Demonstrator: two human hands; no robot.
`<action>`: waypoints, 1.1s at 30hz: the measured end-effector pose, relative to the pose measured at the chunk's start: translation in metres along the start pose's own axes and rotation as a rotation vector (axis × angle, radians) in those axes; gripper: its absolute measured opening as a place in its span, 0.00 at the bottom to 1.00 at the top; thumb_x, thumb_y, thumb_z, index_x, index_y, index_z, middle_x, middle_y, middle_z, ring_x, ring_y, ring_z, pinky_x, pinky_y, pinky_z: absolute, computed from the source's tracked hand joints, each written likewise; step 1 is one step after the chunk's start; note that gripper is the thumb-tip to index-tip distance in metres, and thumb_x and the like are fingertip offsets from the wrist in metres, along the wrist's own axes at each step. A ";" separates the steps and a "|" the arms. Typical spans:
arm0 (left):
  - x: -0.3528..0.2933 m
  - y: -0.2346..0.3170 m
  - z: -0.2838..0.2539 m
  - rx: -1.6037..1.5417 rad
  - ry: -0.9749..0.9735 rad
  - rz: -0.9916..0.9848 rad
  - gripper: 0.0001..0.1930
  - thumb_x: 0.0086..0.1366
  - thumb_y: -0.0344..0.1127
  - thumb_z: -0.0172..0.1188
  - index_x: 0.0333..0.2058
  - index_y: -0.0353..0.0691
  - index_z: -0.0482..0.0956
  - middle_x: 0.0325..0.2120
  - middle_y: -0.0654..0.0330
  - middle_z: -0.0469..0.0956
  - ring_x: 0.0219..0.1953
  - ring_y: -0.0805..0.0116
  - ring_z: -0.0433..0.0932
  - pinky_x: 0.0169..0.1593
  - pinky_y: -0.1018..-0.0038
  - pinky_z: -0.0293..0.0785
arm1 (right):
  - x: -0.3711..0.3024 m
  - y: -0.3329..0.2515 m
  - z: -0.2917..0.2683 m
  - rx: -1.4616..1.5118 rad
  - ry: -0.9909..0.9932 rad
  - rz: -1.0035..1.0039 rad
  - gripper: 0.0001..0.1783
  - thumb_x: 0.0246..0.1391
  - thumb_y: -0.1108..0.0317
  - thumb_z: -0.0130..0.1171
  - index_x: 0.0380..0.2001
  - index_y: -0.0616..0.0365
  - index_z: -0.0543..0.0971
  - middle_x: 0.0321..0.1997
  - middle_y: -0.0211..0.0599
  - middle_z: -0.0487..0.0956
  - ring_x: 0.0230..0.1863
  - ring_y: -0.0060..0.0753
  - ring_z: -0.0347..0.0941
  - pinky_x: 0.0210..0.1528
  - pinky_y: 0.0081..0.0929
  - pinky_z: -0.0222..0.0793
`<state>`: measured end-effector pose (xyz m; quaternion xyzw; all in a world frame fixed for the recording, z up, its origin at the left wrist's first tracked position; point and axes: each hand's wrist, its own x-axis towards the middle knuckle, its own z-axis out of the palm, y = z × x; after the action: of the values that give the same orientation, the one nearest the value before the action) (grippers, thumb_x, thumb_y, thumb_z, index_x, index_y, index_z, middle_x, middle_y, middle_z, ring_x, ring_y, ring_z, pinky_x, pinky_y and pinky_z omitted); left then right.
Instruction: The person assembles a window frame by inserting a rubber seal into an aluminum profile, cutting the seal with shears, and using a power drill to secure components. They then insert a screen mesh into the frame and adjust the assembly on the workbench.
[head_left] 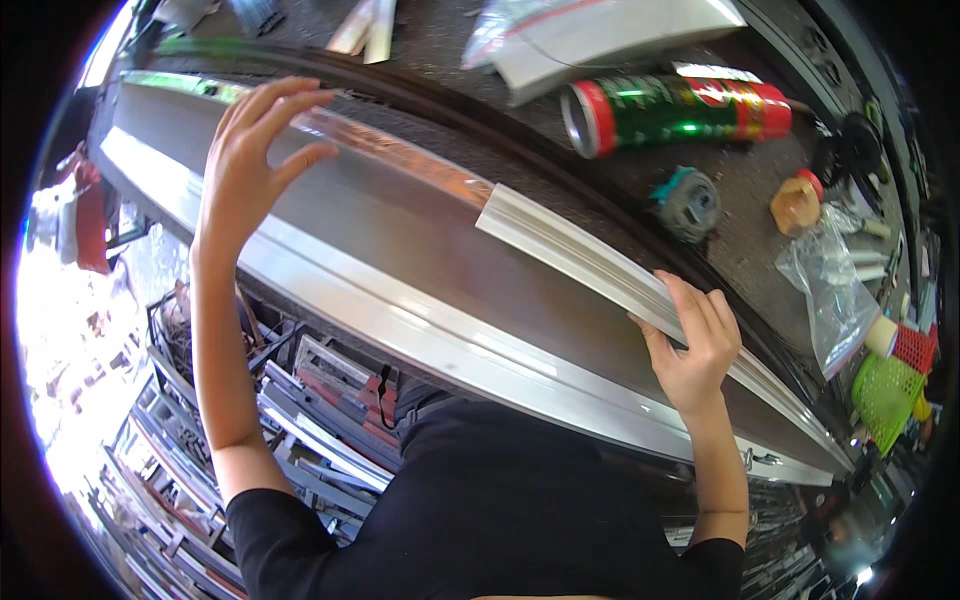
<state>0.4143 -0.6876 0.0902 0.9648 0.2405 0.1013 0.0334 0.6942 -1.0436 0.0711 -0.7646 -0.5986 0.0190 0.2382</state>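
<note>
A long white panel frame (400,290) with a brownish-grey surface (420,220) lies slantwise in front of me. Along its far edge, on the right half, runs a white grooved profile strip (570,245). My right hand (695,345) grips this strip between thumb and fingers. At the left part of the frame, my left hand (248,150) is held with thumb and fingers apart over the far edge and holds nothing. Between my hand and the strip's left end, a shiny coppery edge strip (400,155) shows. Whether my left fingertips touch the edge, I cannot tell.
Beyond the frame, a dark worktop (440,65) carries a green and red can (680,112), a tape roll (688,203), a white box (600,45) and a clear plastic bag (830,290). A green basket (886,400) stands far right. Racked metal profiles (320,440) fill the lower left.
</note>
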 end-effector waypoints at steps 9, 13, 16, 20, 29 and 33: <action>-0.019 -0.206 -0.023 0.017 0.027 -0.146 0.29 0.56 0.48 0.73 0.57 0.52 0.80 0.58 0.60 0.77 0.62 0.57 0.73 0.67 0.57 0.66 | 0.083 -0.083 0.064 -0.017 0.051 -0.032 0.31 0.27 0.73 0.77 0.44 0.61 0.83 0.37 0.39 0.85 0.29 0.38 0.74 0.32 0.30 0.69; -0.013 -0.263 -0.024 -0.316 -0.109 -0.017 0.24 0.53 0.39 0.75 0.51 0.46 0.84 0.55 0.59 0.79 0.59 0.58 0.76 0.65 0.62 0.70 | 0.136 -0.132 0.100 -0.027 0.062 -0.009 0.29 0.30 0.72 0.78 0.43 0.60 0.84 0.36 0.40 0.85 0.28 0.39 0.74 0.31 0.31 0.69; -0.005 -0.281 -0.011 -0.312 -0.060 0.148 0.22 0.52 0.37 0.74 0.48 0.46 0.85 0.48 0.59 0.82 0.52 0.58 0.80 0.58 0.62 0.75 | 0.174 -0.165 0.123 -0.012 0.036 0.007 0.28 0.32 0.72 0.78 0.43 0.62 0.83 0.37 0.41 0.85 0.29 0.41 0.74 0.32 0.31 0.70; 0.010 -0.293 -0.001 -0.373 -0.133 0.234 0.20 0.52 0.34 0.73 0.45 0.43 0.86 0.42 0.59 0.83 0.44 0.59 0.82 0.50 0.65 0.79 | 0.206 -0.197 0.146 -0.023 0.013 0.053 0.27 0.33 0.71 0.79 0.42 0.63 0.83 0.37 0.42 0.84 0.30 0.42 0.75 0.34 0.32 0.70; 0.009 -0.299 -0.001 -0.525 -0.107 0.306 0.13 0.54 0.35 0.71 0.39 0.41 0.86 0.36 0.59 0.83 0.37 0.58 0.82 0.43 0.65 0.79 | 0.219 -0.218 0.160 -0.096 0.037 0.089 0.28 0.29 0.69 0.80 0.41 0.59 0.85 0.37 0.40 0.86 0.28 0.39 0.73 0.31 0.30 0.68; 0.005 -0.300 0.001 -0.548 -0.108 0.294 0.13 0.53 0.34 0.71 0.39 0.40 0.86 0.36 0.60 0.83 0.38 0.59 0.81 0.42 0.65 0.79 | 0.222 -0.222 0.162 -0.084 0.029 0.098 0.28 0.29 0.69 0.79 0.41 0.60 0.85 0.37 0.40 0.86 0.28 0.39 0.73 0.31 0.30 0.68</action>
<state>0.2822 -0.4209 0.0561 0.9483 0.0601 0.1145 0.2900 0.5048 -0.7447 0.0701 -0.8026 -0.5570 -0.0054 0.2132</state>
